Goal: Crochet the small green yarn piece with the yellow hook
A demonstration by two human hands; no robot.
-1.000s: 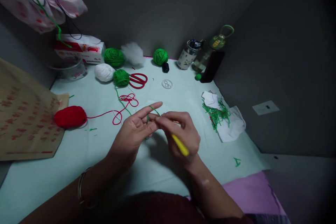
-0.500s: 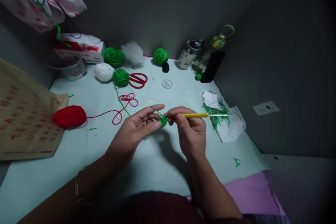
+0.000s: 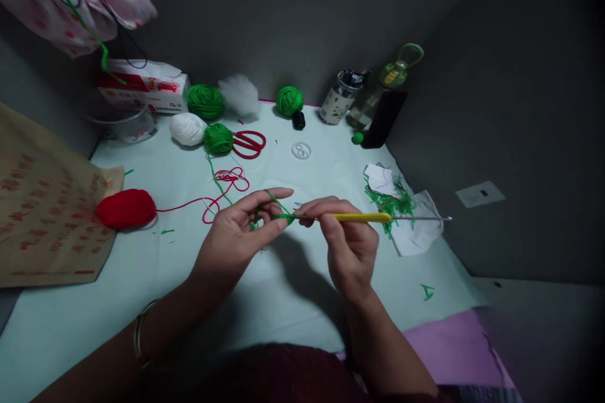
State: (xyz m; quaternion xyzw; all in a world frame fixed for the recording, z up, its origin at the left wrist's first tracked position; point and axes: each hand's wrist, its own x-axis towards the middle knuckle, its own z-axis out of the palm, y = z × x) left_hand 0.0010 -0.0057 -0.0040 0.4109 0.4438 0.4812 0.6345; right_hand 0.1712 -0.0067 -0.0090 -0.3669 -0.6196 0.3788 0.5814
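Note:
My left hand (image 3: 239,233) pinches a small green crochet piece (image 3: 282,218), and a strand of green yarn (image 3: 217,181) runs over its forefinger back to a green yarn ball (image 3: 218,138). My right hand (image 3: 347,240) grips a yellow-handled crochet hook (image 3: 363,217). The hook lies level, its tip at the green piece and its metal tail pointing right. Both hands hover above the pale table (image 3: 142,264) near its middle.
A red yarn ball (image 3: 125,208) with a loose red strand lies left. Red scissors (image 3: 248,143), a white ball (image 3: 188,129), two more green balls, stuffing and a tissue box sit at the back. Green yarn scraps (image 3: 392,204) on white paper lie right. A cup and bottle (image 3: 378,97) stand far right.
My right hand swung the hook from pointing down toward me to lying level, then shifted a little right. The green piece came into view between my fingers.

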